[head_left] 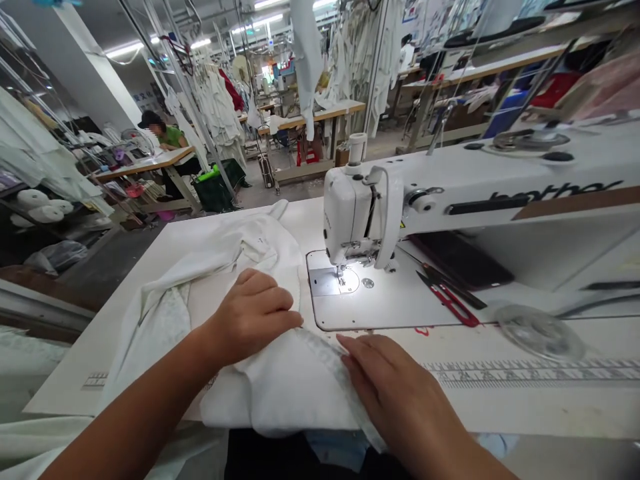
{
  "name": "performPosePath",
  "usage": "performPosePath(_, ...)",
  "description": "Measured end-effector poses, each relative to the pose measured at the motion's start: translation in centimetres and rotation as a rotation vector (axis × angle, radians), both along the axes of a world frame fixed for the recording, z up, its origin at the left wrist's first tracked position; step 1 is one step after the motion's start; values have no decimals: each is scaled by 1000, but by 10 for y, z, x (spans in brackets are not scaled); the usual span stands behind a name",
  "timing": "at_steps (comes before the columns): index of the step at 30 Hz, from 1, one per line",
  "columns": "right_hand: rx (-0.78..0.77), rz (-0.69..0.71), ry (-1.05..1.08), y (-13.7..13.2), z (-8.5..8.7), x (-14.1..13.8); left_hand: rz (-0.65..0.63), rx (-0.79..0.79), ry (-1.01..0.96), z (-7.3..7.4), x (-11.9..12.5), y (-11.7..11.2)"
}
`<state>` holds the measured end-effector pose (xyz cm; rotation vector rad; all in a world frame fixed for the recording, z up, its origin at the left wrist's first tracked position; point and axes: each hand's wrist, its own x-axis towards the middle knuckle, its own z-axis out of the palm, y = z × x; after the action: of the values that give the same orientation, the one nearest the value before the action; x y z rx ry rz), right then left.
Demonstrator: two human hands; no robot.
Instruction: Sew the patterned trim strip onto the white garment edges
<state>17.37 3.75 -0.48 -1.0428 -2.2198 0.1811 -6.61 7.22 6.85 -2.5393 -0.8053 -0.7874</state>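
Observation:
A white garment (300, 387) lies across the table in front of me, its near part hanging over the front edge. My left hand (257, 313) is closed on the fabric's edge, thumb pressed against the curled fingers. Along the same edge, my right hand (385, 373) rests with fingers stretched out and held together, the fingertips touching the cloth. Both hands are left of and in front of the white sewing machine (360, 220). Its lit needle area (343, 277) stands apart from the fabric.
Red-handled thread snips (453, 303), a dark tweezer-like tool (460, 290) and a dark flat phone-like object (460, 260) lie under the machine arm. A clear round disc (540, 332) sits by a printed ruler strip (530, 373). A co-worker (170, 137) sits at a table further back.

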Motion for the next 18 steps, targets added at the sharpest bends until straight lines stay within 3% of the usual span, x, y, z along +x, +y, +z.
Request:
performPosePath(5,6,89,76,3,7,-4,-26,66,24,-6,-1,-14)
performPosePath(8,-13,117,109,3,6,-4,-9,29,-4,-7,-1,-11)
performPosePath(13,-262,111,94,11,7,-2,102,-152,65,-12,3,30)
performPosePath(18,-495,-25,-105,39,10,1,232,-302,268,-28,35,70)
